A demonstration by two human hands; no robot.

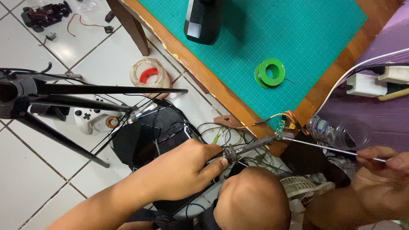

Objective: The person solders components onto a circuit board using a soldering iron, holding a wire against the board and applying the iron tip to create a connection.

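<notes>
Both arms are bare to the elbow, without sleeves, rings or watch; left hand (185, 170), right hand (381, 170), bare knee (253, 198) between them.

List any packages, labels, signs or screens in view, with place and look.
Plastic bottle: right of the table corner, clear, lying on its side, with a faint coloured label band.
Tape roll: floor left of the table, round, clear with a red core.
No screens or signs show.

the left hand (183, 170) held a soldering iron (249, 147) to a small green board (280, 127); the right hand (381, 159) held a thin wire (324, 146) there.
</notes>
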